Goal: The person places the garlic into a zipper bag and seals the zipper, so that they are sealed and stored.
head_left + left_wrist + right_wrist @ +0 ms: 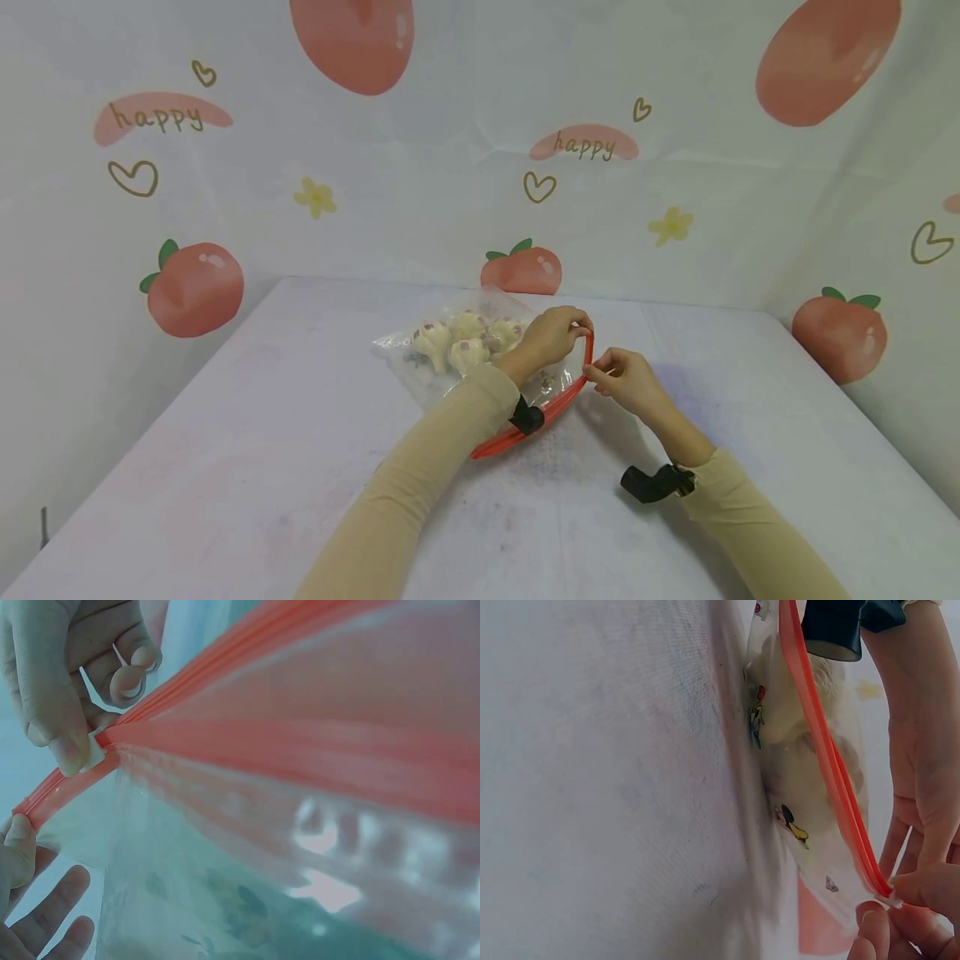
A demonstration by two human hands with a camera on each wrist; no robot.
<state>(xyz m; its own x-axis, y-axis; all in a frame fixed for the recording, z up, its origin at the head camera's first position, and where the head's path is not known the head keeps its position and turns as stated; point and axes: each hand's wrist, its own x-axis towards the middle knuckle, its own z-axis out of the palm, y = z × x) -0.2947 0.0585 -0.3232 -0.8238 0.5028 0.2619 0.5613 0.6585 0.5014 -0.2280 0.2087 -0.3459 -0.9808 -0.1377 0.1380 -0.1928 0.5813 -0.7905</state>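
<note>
A clear plastic zip bag (420, 379) with a red seal strip (558, 406) lies on the table, holding several pale garlic bulbs (469, 354). My left hand (551, 337) reaches across the bag and pinches the far end of the red strip. Nearer to me, my right hand (626, 383) pinches a small white slider (95, 752) on that strip between thumb and finger. Between slider and left hand the strip looks pressed together; on the slider's other side its two red edges stand apart in the left wrist view. My left forearm hides part of the bag.
Black camera mounts (648, 483) sit on both wrists. A pale cloth covers the table (262, 467), and a white backdrop (450, 158) printed with fruit and hearts rises behind it. Small coloured prints (791, 827) mark the bag's side.
</note>
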